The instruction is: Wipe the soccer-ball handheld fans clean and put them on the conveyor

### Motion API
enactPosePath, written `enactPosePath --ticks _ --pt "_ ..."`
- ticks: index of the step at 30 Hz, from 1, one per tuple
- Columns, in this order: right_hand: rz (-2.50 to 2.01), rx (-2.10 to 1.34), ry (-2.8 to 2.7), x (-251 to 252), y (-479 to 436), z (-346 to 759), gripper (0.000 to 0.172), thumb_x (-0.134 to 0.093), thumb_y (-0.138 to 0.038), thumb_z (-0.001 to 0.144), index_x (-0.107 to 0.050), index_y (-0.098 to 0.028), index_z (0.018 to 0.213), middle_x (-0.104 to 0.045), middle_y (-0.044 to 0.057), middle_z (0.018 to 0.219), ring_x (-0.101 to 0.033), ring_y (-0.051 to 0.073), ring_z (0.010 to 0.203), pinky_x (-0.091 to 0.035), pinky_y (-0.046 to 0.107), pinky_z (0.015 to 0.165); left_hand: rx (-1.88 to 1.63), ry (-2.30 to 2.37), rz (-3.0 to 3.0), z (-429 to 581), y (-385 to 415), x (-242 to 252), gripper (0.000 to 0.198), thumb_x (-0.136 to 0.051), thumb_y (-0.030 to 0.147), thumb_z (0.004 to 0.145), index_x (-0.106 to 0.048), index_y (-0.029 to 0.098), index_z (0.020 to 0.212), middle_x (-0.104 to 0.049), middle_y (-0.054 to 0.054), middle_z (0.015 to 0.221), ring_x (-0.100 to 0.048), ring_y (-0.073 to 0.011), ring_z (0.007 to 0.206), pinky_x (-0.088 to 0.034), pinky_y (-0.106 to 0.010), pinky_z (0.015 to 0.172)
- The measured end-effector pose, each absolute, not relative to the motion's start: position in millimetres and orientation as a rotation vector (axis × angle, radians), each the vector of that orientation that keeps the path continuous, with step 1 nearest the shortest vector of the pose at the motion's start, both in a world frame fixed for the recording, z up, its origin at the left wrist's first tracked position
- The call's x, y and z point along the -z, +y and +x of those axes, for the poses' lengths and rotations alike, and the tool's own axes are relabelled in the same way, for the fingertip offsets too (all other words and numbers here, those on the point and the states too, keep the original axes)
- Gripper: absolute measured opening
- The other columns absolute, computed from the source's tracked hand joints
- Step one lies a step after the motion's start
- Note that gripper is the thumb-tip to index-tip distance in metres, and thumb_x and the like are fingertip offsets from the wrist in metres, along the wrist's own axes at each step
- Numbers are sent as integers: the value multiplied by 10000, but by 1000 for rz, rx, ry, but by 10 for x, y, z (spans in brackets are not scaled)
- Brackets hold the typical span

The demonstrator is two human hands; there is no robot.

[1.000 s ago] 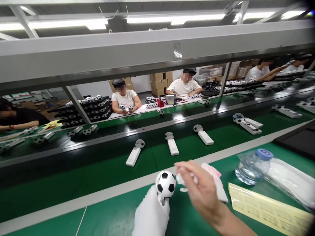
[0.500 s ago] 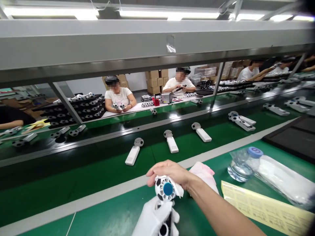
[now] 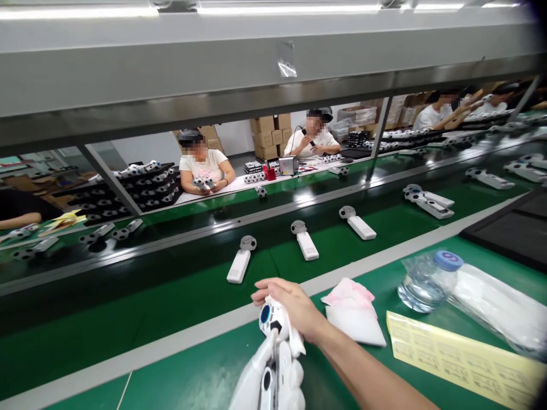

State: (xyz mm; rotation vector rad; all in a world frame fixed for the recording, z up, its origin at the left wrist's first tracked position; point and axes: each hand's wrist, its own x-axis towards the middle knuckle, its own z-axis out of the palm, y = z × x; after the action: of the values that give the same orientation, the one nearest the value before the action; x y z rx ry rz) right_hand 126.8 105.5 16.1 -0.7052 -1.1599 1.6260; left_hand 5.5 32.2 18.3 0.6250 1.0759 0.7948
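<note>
The black-and-white football-shaped fan head (image 3: 274, 322) has turned, and its blue hub now faces left. The bare right hand (image 3: 290, 302) is clamped on it through a white cloth (image 3: 297, 341), above the white-gloved left hand (image 3: 260, 370), closed around the white handle (image 3: 273, 376). On the green table (image 3: 491, 250), a clear plastic water bottle (image 3: 427, 287) lies well right, beyond open green room; a grey strip (image 3: 179, 339) runs behind.

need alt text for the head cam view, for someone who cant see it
A person's white-gloved left hand grips a football-patterned handheld fan while the bare right hand holds a white cloth over its head. Beyond them, more fans lie on a green conveyor belt, with seated co-workers behind it.
</note>
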Motion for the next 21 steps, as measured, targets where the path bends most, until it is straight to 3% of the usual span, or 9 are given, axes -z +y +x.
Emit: enactPosePath --ticks 3,7,11,15,21 --pt "-515 -1919 -715 -13 1121 1226 272 -539 -342 815 -598 -122 964 -666 107 854 -628 248 820 -471 460 755 -737 1013 550 54 332 -113 408 -434 516 843 -563 133 902 -569 -8 702 -522 -92 550 -448 -239 512" --pt "-527 -1949 -390 155 1094 1140 247 -577 -334 754 -586 -140 908 -652 60 745 -626 212 709 -487 413 696 -684 975 495 120 369 -2 595 -361 706 752 -559 146 779 -418 41 468 -344 -54 320 -281 -185 330" --pt "-634 -1904 -376 217 1126 1165 206 -617 -301 685 -591 -142 812 -624 29 603 -596 182 555 -475 332 568 -634 1000 496 163 365 -24 598 -421 697 728 -557 138 890 -530 -9 578 -444 -87 343 -315 -202 328" --pt "-750 -1788 -438 241 1197 1266 230 -650 -286 653 -613 -116 803 -658 74 614 -600 200 536 -453 300 506 -637 1087 668 163 349 -76 482 -632 515 699 -520 138 979 -601 -49 698 -545 -117 430 -353 -191 381" --pt "-849 -1589 -397 357 1199 1264 305 -647 -373 665 -611 -139 857 -693 65 743 -640 194 695 -489 302 664 -785 823 445 93 405 9 439 -407 502 852 -532 119 1026 -595 -89 847 -579 -153 645 -459 -272 547"
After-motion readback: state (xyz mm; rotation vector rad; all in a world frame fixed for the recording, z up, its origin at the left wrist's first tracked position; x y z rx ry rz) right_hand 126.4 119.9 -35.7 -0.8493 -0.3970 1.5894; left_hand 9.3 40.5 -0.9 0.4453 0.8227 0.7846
